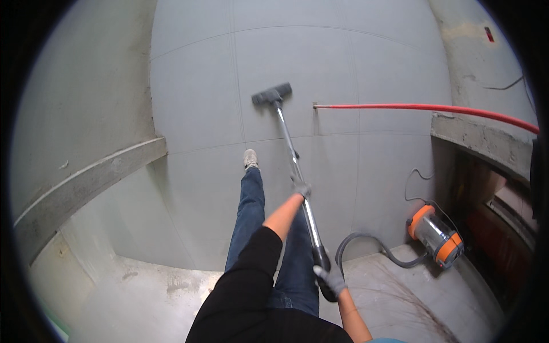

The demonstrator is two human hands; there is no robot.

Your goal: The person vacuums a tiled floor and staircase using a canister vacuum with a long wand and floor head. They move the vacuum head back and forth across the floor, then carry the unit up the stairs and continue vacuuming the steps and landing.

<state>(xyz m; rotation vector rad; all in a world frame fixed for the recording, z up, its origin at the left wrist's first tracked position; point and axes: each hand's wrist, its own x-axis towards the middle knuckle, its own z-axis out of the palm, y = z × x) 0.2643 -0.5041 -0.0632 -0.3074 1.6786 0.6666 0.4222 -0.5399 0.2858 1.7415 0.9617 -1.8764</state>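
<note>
The long, straight, silver metal wand [287, 134] of a vacuum cleaner was held at two points. The left grip [301, 187], in a pale grey glove, was curled around the tube at about its middle; how tightly, I could not tell. The right grip [331, 280], gloved too, was wrapped around the curved black handle [321, 258], behind and to the right of the left grip. Well ahead of the left grip, the wide dark grey floor head [271, 95] lay on the flat grey panelled floor [194, 103]. The tube looked stiff and fairly light but smooth, perhaps slippery, so the handle seemed the surest hold, with mid-tube best for steering. Beside the right grip, the dark grey ribbed hose [357, 235] looked bendy and apt to drag; the orange-and-silver cylindrical canister [437, 235], farther right, was probably the heaviest part.
</note>
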